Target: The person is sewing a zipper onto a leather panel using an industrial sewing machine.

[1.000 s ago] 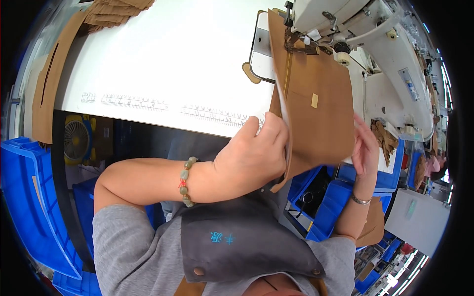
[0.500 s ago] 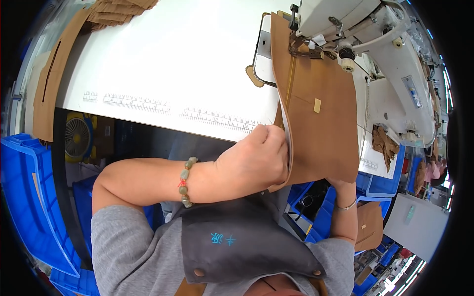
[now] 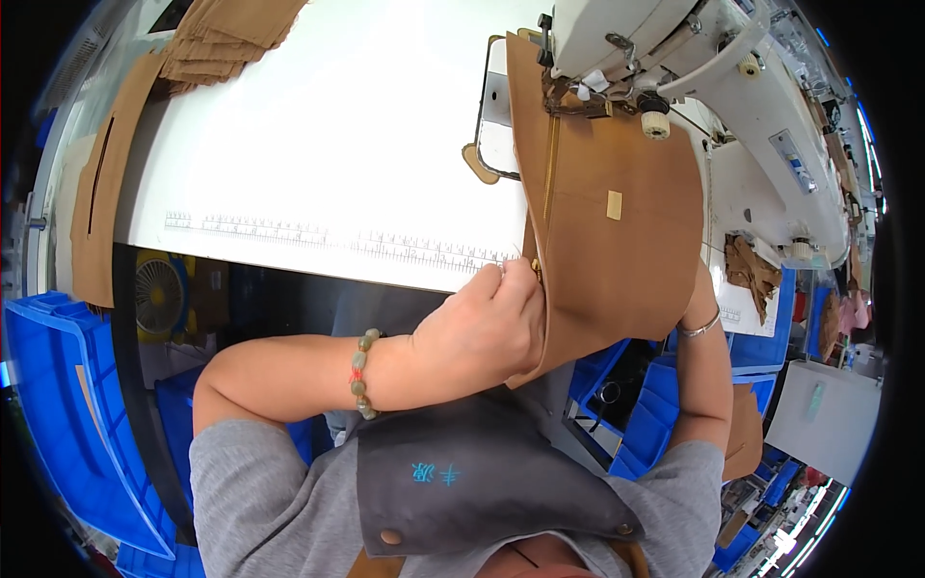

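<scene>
A brown leather-like panel lies under the foot of a white sewing machine, with a strip like a zipper along its left side and a small tan patch on its face. My left hand, a bead bracelet on its wrist, has its fingers curled closed on the left edge of the panel, near the front of the table. My right hand is at the panel's right edge, its fingers hidden by the panel.
Stacked brown pieces and a long slotted brown strip lie at the left of the white table. Blue bins stand at both sides. A fan is under the table. Brown scraps lie beyond the right hand.
My right hand dropped from the panel's side toward its lower corner, then rose behind its right edge. My left hand stays closed at the left edge, shifted slightly.
</scene>
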The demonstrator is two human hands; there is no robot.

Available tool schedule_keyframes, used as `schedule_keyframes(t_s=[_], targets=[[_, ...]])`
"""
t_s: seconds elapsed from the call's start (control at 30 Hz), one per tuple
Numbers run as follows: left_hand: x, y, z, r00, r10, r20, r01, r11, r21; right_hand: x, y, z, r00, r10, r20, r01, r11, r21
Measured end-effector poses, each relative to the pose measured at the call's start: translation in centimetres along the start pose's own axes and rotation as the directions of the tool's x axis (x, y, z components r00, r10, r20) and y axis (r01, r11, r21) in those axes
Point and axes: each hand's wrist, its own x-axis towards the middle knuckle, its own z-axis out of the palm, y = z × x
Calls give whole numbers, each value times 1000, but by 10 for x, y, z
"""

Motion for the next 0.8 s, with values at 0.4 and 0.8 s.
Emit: schedule_keyframes(t_s=[0.4, 0.8], targets=[[-6, -6, 5, 996, 31, -88, -42, 991, -127, 5, 3, -7, 997, 78, -22, -77, 994, 72], [-10, -8, 5, 995, 3, -97, -25, 975, -222, 12, 5, -1, 993, 107, -53, -101, 989, 109]])
